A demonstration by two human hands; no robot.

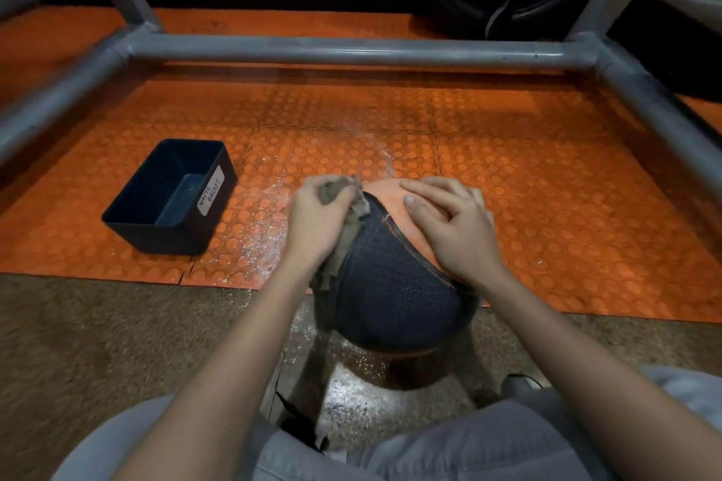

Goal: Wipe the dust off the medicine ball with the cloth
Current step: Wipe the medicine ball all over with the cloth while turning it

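Two hands work on the medicine ball (390, 293) in the head view, the only one given. The ball sits just ahead of the person's knees, straddling the line where the orange studded mat (547, 187) meets the speckled floor (117, 324).

The left hand (312, 219) has its fingers curled round a bunched grey-brown cloth (338, 191) and presses it against the ball's upper left side, on the dark textured panel near the orange seam. Bunching the cloth probably gives a firm pad for rubbing.

The right hand (453, 223) holds nothing. Its fingers are spread and lightly bent, lying flat on the orange panel at the top right. I judge it is there as a brace, so the round ball does not roll away under the wiping pressure from the other side.

White dust (254, 242) speckles the mat to the left of the ball. A dark bin labelled as a waste basket (183, 234) stands further left, apart from the ball. Grey metal frame tubes (351, 51) cross behind.
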